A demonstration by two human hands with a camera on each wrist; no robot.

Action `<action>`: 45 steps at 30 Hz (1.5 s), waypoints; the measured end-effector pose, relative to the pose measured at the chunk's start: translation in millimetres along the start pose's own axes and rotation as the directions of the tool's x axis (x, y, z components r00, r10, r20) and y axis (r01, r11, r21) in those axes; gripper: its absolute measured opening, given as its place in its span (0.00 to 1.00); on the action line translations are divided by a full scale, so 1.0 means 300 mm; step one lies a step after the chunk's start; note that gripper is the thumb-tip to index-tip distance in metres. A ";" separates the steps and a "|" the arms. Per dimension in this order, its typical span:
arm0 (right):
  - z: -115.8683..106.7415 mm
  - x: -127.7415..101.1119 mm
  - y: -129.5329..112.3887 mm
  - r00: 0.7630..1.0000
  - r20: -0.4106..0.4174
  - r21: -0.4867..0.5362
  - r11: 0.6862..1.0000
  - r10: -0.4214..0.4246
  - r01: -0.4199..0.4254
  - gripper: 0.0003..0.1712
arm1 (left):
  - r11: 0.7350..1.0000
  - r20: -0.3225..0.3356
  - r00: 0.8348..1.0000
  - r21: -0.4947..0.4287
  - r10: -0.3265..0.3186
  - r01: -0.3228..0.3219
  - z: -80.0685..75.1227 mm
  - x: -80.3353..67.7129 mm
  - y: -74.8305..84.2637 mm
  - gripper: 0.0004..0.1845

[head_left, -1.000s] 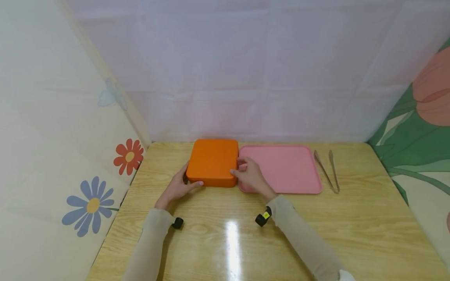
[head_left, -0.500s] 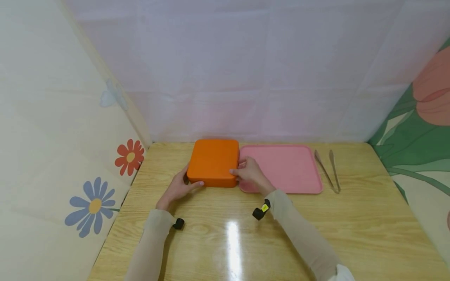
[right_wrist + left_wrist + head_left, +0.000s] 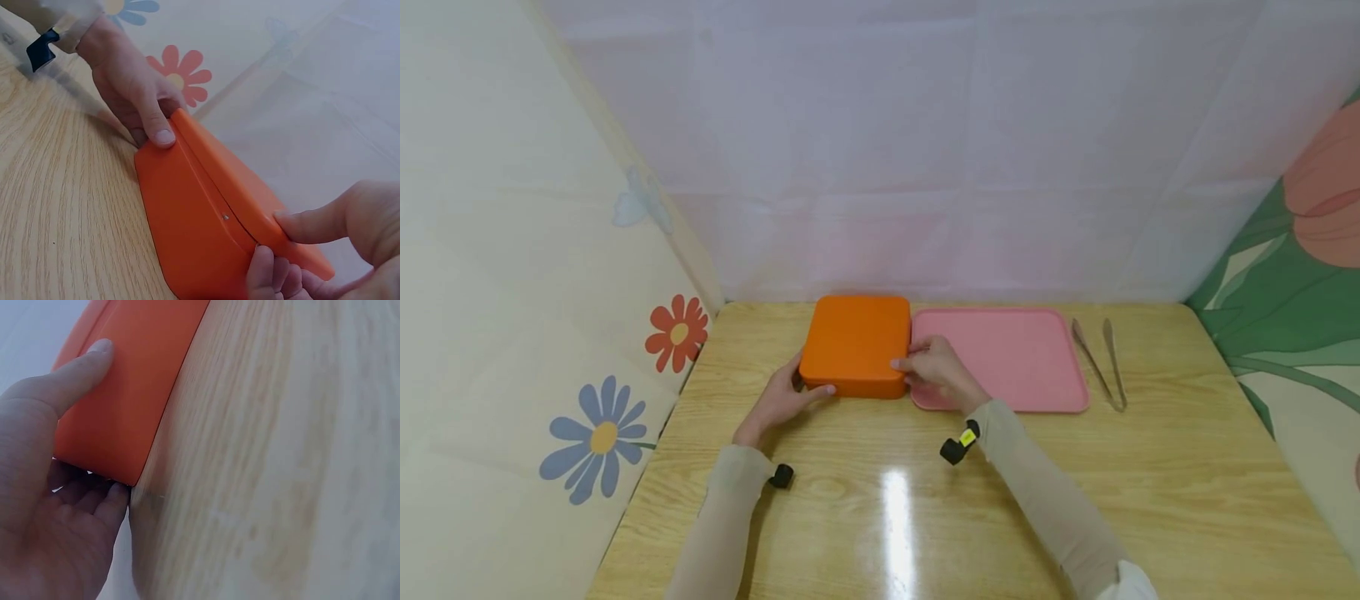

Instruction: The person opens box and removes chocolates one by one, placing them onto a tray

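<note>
A shut orange box (image 3: 854, 344) with rounded corners stands on the wooden table (image 3: 1150, 475) near the back. My left hand (image 3: 778, 397) grips its near left corner, thumb on the front wall (image 3: 87, 359) and fingers curled round the left side. My right hand (image 3: 934, 368) pinches the box's near right corner at the lid seam, thumb on the lid edge (image 3: 300, 225) and fingers under it. In the right wrist view the orange box (image 3: 200, 231) shows its lid line and the left hand (image 3: 128, 87) at the far corner.
A flat pink tray (image 3: 1022, 354) lies just right of the box, touching it. Metal tongs (image 3: 1101, 360) lie right of the tray. Flower-printed cloth walls close in the table at left, back and right.
Both hands stay on the box. The right wrist has shifted slightly up and toward the box; the box has barely moved.
</note>
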State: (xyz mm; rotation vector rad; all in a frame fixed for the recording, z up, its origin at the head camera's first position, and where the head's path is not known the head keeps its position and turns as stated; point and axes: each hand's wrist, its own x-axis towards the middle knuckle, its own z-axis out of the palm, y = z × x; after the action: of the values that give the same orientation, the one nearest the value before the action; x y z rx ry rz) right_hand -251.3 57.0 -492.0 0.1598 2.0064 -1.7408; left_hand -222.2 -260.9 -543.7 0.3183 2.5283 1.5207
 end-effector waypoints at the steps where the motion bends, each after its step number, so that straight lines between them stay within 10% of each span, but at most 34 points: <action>1: 0.000 0.001 -0.001 1.000 -0.003 0.005 1.000 -0.002 0.002 0.27 | 1.000 0.002 1.000 0.004 0.004 -0.004 0.000 0.001 0.002 0.55; 45: 0.010 -0.026 -0.037 1.000 -0.009 0.053 0.998 -0.027 0.027 0.32 | 0.980 -0.089 0.993 -0.190 -0.084 0.066 -0.012 0.017 0.084 0.47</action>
State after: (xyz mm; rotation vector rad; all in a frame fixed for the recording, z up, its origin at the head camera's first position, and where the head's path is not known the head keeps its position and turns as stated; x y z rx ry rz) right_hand -248.0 53.8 -478.9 0.1577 1.9778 -1.8140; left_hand -225.8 -250.9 -519.8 0.1245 2.4120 1.7661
